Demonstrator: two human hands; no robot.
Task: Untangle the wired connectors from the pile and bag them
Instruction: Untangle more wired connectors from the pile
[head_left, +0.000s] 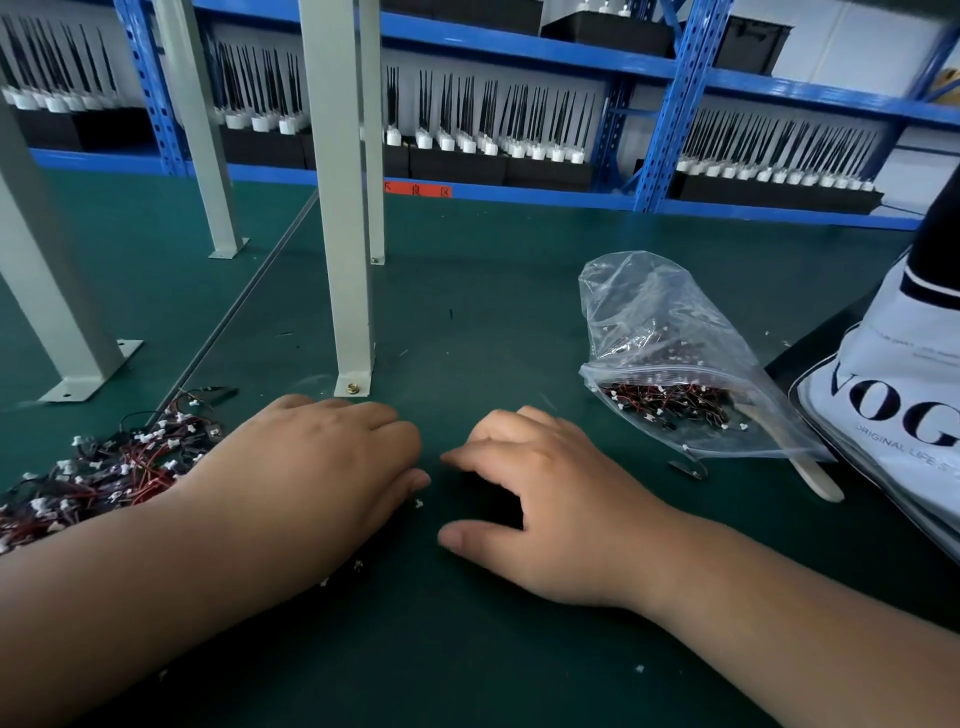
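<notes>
Wired connectors (104, 478) lie piled on the table (478, 312) at nine o'clock from the left hand (311, 467), the nearer one, which lies palm down with its grip hidden. The right hand (545, 509) rests loose and empty, and the bag (675, 374) lies at its two o'clock.

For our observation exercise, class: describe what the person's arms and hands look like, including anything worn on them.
Both forearms are bare to the frame's edge: no sleeves show. The left hand and right hand wear no gloves, and no rings, watch or bracelet can be seen. The visible nails are short.
</notes>
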